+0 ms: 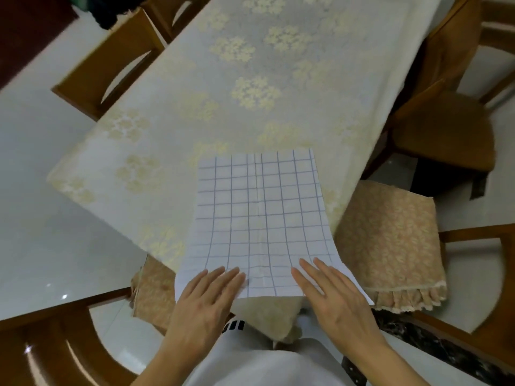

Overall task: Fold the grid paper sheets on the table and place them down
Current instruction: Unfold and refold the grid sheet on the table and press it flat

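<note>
A white grid paper sheet with blue lines lies unfolded at the near corner of the table, a faint crease running down its middle. Its near edge hangs past the table edge. My left hand lies flat on the sheet's near left corner with straight fingers. My right hand lies flat on the near right corner, fingers straight and slightly spread. Neither hand grips the paper.
The table carries a cream tablecloth with a pale flower pattern. Wooden chairs stand around it: one with a beige cushion at my right, another further right, one on the left. A pale glossy floor surrounds the table.
</note>
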`<act>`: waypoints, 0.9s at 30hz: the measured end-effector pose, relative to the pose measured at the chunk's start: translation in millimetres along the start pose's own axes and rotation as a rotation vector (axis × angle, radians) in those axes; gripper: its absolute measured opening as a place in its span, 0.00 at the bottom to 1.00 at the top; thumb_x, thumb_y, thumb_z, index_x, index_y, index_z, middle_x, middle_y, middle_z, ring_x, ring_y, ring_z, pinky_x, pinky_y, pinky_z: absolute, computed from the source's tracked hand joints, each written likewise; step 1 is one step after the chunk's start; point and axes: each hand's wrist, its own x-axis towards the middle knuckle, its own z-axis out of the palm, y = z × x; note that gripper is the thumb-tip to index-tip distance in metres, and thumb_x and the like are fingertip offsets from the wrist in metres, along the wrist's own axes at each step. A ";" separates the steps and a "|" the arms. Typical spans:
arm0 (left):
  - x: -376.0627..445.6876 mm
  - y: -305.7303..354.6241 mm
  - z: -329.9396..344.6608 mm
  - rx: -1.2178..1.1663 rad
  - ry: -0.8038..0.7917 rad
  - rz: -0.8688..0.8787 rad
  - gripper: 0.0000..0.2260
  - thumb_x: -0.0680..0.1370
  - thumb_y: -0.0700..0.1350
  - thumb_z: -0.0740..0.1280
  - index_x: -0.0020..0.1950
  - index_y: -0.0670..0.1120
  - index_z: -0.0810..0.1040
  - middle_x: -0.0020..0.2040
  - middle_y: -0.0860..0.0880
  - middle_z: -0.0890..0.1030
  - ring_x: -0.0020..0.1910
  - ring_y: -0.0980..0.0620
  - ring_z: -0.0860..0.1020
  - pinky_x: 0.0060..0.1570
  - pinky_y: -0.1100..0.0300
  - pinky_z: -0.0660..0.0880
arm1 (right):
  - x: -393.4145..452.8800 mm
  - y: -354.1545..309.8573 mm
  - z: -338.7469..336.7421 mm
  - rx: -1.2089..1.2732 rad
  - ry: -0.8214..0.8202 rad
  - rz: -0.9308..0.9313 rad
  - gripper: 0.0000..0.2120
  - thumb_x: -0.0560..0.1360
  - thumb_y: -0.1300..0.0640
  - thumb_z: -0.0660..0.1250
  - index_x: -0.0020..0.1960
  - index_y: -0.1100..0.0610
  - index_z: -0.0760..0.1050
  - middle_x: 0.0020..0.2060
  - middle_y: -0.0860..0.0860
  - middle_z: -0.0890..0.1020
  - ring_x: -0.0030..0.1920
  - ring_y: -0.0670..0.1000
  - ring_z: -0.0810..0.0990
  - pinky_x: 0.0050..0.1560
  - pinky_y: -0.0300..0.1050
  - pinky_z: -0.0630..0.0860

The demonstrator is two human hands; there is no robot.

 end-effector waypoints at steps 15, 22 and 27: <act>181.7 -120.7 -19.1 0.230 -0.063 0.197 0.14 0.77 0.41 0.66 0.62 0.44 0.78 0.58 0.43 0.83 0.56 0.41 0.81 0.61 0.44 0.76 | 196.8 63.5 -56.3 -0.272 -0.251 -0.007 0.38 0.71 0.70 0.68 0.77 0.53 0.61 0.77 0.59 0.62 0.75 0.62 0.63 0.69 0.58 0.66; 249.2 -180.8 26.6 0.208 -0.177 0.109 0.17 0.73 0.40 0.72 0.61 0.44 0.77 0.62 0.41 0.81 0.58 0.39 0.80 0.58 0.46 0.77 | 270.7 103.4 1.3 -0.333 -0.323 0.120 0.30 0.69 0.59 0.76 0.69 0.50 0.73 0.66 0.55 0.78 0.67 0.58 0.76 0.63 0.58 0.74; 269.2 -206.1 57.7 0.196 -0.140 0.076 0.17 0.77 0.41 0.67 0.66 0.44 0.75 0.66 0.43 0.78 0.63 0.41 0.77 0.63 0.44 0.73 | 305.5 121.0 30.7 -0.362 -0.282 0.153 0.29 0.76 0.57 0.69 0.75 0.49 0.65 0.72 0.54 0.72 0.74 0.58 0.66 0.73 0.67 0.60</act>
